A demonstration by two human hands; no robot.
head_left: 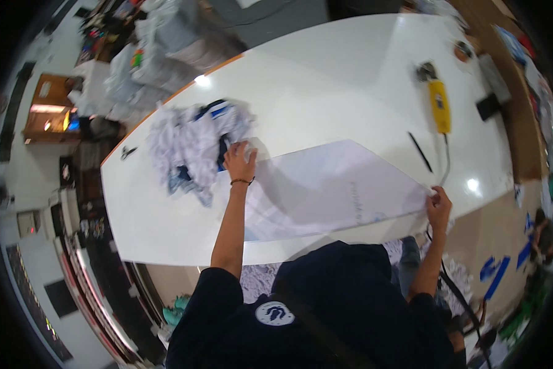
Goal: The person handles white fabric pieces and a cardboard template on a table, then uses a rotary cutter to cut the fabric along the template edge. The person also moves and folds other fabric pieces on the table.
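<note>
A large pale sheet (326, 184) with faint printed marks lies on the white table in front of me; I cannot tell whether it is paper or cloth. Its right corner is pinched in the fingers of my right hand (437, 209), close to the table's near edge. My left hand (241, 161) rests with fingers apart at the sheet's left end, touching the edge of a crumpled heap of white and dark blue cloth (190, 138). Part of the sheet's left end is hidden beneath my left hand and forearm.
A yellow corded electric tool (439, 104) with a metal head lies on the white table (326, 74) at the far right. Nearer lies a thin black stick (420, 152). Small scissors (127, 152) sit by the left edge. Stuffed plastic bags (166, 55) stand beyond the table.
</note>
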